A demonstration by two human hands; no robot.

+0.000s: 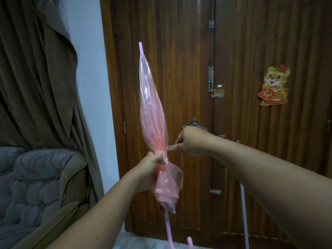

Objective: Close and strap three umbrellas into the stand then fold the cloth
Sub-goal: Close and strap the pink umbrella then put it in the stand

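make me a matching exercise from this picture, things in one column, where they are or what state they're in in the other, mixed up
Things:
1. umbrella
2. strap
3. tiger sticker
4. armchair

Place or state:
A. stuck on the wooden door, right side
B. closed, tip pointing up, gripped by the left hand
C. lower left, by the brown curtain
D. pulled out sideways, pinched by the right hand

Pairs: 1-B, 2-D, 3-A, 4-C

Pale floor (136, 241) (barely visible) below door.
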